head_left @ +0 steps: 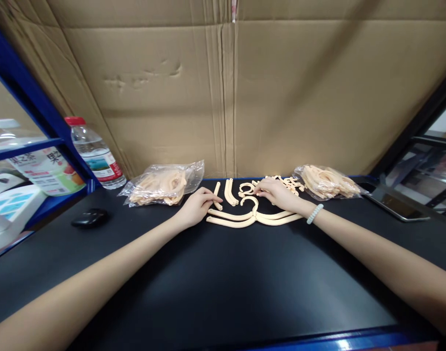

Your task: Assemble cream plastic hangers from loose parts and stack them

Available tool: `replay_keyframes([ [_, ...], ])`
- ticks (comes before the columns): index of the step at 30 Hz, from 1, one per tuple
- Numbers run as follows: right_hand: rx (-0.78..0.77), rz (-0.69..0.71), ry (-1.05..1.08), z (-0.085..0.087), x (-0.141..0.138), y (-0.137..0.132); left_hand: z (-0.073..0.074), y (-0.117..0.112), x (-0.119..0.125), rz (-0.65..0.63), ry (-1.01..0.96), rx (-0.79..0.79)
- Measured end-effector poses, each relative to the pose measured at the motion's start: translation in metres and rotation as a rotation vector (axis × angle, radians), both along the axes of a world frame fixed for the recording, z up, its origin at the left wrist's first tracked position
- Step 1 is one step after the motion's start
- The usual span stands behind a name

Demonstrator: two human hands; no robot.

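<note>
Even overhead light, moderately bright; soft sheen on black tabletop (pixel 223 282) nearside of the fingers. Wide-angle stretch bends edges; forearms blur near frame bottom.

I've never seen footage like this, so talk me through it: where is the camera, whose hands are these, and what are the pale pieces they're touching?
There is no machine here. A person works with bare hands, filmed by one camera worn on their head and looking down. The left hand touches a short stick. The right hand, with a bracelet, rests on curved hooks. Long curved arms lie on the black table. Two clear bags of similar parts, a bottle and a small black object lie around. Cardboard stands behind.
</note>
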State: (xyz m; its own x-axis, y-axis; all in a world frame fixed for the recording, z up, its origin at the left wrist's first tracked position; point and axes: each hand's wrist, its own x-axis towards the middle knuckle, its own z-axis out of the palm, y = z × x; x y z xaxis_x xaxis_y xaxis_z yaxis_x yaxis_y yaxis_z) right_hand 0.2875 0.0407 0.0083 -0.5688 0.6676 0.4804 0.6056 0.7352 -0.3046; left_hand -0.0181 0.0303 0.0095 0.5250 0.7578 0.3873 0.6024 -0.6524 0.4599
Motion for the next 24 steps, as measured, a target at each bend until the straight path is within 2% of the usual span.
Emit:
replay_keyframes([
  [6, -0.065, -0.047, 0.200, 0.006, 0.000, -0.002, 0.005, 0.006, -0.005, -0.033, 0.035, -0.007],
  [9, -0.117, -0.064, 0.317, 0.003, 0.000, 0.001, 0.005, 0.007, -0.005, -0.059, 0.036, -0.003],
  [16, -0.389, -0.011, 0.581, -0.011, -0.005, 0.006, 0.001, 0.005, -0.003, -0.065, -0.016, 0.051],
  [19, -0.509, 0.024, 0.700, -0.005, -0.009, 0.001, 0.001, 0.003, -0.003, -0.061, -0.067, 0.082],
  [24, -0.659, 0.090, 0.876, 0.015, -0.016, -0.015, 0.006, -0.003, -0.003, -0.054, -0.182, 0.111],
])
